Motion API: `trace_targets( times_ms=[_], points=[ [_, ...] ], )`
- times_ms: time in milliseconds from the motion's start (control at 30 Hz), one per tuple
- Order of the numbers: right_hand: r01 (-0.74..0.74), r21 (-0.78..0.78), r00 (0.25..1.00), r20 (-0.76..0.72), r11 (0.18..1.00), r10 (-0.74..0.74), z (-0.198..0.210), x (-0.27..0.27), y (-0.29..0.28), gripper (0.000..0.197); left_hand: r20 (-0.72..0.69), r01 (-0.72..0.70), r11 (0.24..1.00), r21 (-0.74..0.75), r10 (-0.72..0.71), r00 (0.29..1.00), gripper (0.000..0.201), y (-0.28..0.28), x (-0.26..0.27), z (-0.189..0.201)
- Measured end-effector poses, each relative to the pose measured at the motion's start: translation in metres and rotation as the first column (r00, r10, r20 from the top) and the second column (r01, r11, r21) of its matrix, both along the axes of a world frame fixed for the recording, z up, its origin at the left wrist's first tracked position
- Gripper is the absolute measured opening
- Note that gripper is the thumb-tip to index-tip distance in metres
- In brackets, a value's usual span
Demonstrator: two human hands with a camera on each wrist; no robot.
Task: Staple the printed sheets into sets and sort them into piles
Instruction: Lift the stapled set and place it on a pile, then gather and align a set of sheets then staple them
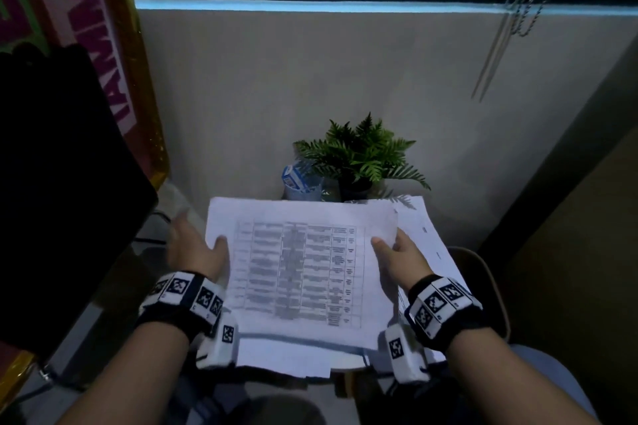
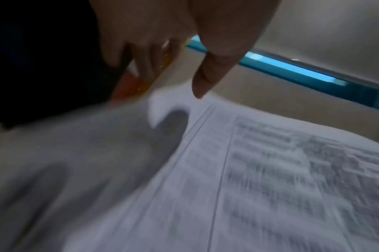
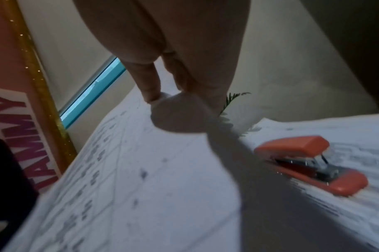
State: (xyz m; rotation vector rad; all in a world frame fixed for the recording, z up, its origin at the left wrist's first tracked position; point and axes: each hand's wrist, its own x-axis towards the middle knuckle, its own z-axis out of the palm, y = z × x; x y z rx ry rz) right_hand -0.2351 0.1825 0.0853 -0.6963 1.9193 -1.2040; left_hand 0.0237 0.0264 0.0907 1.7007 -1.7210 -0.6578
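I hold a set of printed sheets (image 1: 297,272), its top page a printed table, level above the small table. My left hand (image 1: 210,245) grips the left edge, thumb (image 2: 208,73) on top and fingers under the paper. On the right edge, my right hand (image 1: 386,245) pinches the sheets (image 3: 162,97) between thumb and fingers. More printed sheets (image 1: 424,228) lie in a loose pile underneath and stick out to the right and front. An orange stapler (image 3: 311,165) lies on that pile, seen only in the right wrist view. Both wrist views are blurred.
A potted fern (image 1: 362,155) and a cup (image 1: 303,186) with a blue item stand at the back against the wall. A large black object (image 1: 62,183) and a gold-edged banner (image 1: 103,45) fill the left. A beige chair (image 1: 483,286) is on the right. Blind cords (image 1: 518,10) hang top right.
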Motion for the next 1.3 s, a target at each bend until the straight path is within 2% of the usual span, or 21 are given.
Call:
trace_targets(
  times_ms=[33,100,167,233,300,433,533,667,733,800,867,900,933,1000,1033,1167,1233,1300],
  points=[
    [-0.01,0.011,0.999,0.044,1.0,0.009,0.0,0.003,0.001,0.031,0.109,0.035,0.996,-0.084,-0.025,0.994,0.08,0.002,-0.006,0.007],
    [-0.052,0.03,0.992,0.119,0.998,0.048,-0.004,0.007,0.002,0.028,0.273,0.246,0.954,-0.169,-0.195,0.942,0.079,0.014,-0.026,0.019],
    [-0.09,0.052,0.988,0.127,0.995,0.083,-0.006,0.012,0.001,0.022,0.397,0.519,0.847,-0.117,-0.439,0.806,0.062,0.029,-0.053,0.022],
    [-0.117,0.05,0.987,0.113,0.992,0.111,-0.009,0.016,-0.002,0.02,0.399,0.664,0.748,0.005,-0.61,0.684,0.051,0.043,-0.076,0.016],
    [-0.145,0.056,0.985,0.106,0.988,0.138,-0.01,0.019,-0.006,0.024,0.37,0.699,0.712,0.069,-0.669,0.645,0.046,0.049,-0.091,0.008],
    [-0.176,0.104,0.981,0.099,0.979,0.166,-0.018,0.017,-0.01,0.032,0.272,0.661,0.75,-0.034,-0.629,0.728,0.032,0.044,-0.101,-0.009],
    [-0.19,0.117,0.98,0.09,0.975,0.18,-0.022,0.012,-0.013,0.032,0.154,0.655,0.751,-0.083,-0.64,0.753,0.025,0.038,-0.104,-0.018],
    [-0.21,0.125,0.969,0.159,0.97,0.19,-0.016,0.0,-0.019,0.027,-0.122,0.61,0.792,-0.012,-0.607,0.786,0.019,0.033,-0.109,-0.024],
    [-0.172,0.144,0.979,0.131,0.975,0.154,-0.016,-0.016,-0.025,0.031,-0.185,0.582,0.813,0.017,-0.57,0.801,0.018,0.029,-0.111,-0.026],
    [0.007,0.129,0.999,0.043,0.992,-0.013,-0.023,-0.037,-0.032,0.028,-0.204,0.575,0.818,0.014,-0.561,0.803,0.017,0.026,-0.111,-0.03],
    [0.209,0.207,0.972,-0.147,0.956,-0.181,-0.038,-0.058,-0.038,0.038,-0.21,0.579,0.815,0.007,-0.565,0.798,0.017,0.025,-0.11,-0.034],
    [0.244,0.303,0.956,-0.235,0.921,-0.176,-0.046,-0.065,-0.039,0.047,-0.209,0.582,0.813,0.004,-0.568,0.796,0.017,0.026,-0.11,-0.035],
    [0.221,0.429,0.952,-0.289,0.876,-0.099,-0.055,-0.07,-0.04,0.059,-0.203,0.584,0.812,0.002,-0.572,0.795,0.017,0.026,-0.11,-0.037],
    [0.133,0.607,0.953,-0.296,0.783,0.068,-0.072,-0.072,-0.042,0.075,-0.168,0.591,0.807,-0.006,-0.583,0.795,0.017,0.027,-0.11,-0.04],
    [0.115,0.634,0.946,-0.305,0.765,0.111,-0.077,-0.071,-0.042,0.074,-0.14,0.594,0.805,-0.013,-0.589,0.796,0.017,0.027,-0.11,-0.041],
    [0.182,0.595,0.904,-0.415,0.783,0.106,-0.091,-0.068,-0.044,0.053,-0.106,0.589,0.808,-0.036,-0.589,0.801,0.019,0.024,-0.109,-0.044],
    [0.181,0.541,0.91,-0.409,0.821,0.068,-0.086,-0.068,-0.043,0.048,-0.122,0.581,0.813,-0.03,-0.58,0.805,0.019,0.023,-0.108,-0.045],
    [0.177,0.422,0.943,-0.332,0.889,-0.03,-0.067,-0.069,-0.041,0.043,-0.135,0.574,0.818,-0.03,-0.572,0.809,0.02,0.024,-0.108,-0.046]
  ],
)
